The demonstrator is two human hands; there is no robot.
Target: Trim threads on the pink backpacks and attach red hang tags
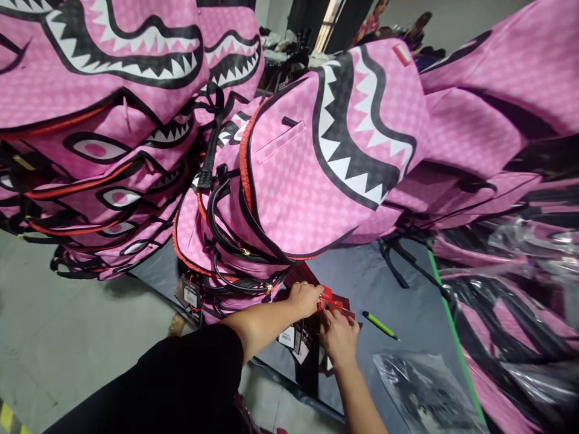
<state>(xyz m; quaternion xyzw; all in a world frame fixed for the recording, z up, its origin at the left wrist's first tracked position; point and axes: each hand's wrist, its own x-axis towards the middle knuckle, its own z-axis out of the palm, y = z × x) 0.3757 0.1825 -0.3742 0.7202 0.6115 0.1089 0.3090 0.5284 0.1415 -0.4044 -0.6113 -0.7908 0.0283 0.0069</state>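
A pink backpack point(316, 163) with a shark-mouth print lies on a dark grey mat point(389, 301) in front of me. Below it my left hand point(305, 299) pinches a small red tag point(329, 300) that hangs by the bag's lower edge. My right hand point(339, 336) meets it from below, fingers closed on the same red tag. White barcode hang tags point(289, 337) dangle just under my left forearm. A green pen point(380, 325) lies on the mat to the right of my hands.
A tall stack of the same pink backpacks point(99, 138) fills the left side. More pink bags point(497, 108) and clear plastic wraps point(511, 289) pile up on the right. A plastic bag point(425, 392) lies at the mat's near edge. Grey concrete floor point(67, 337) shows at lower left.
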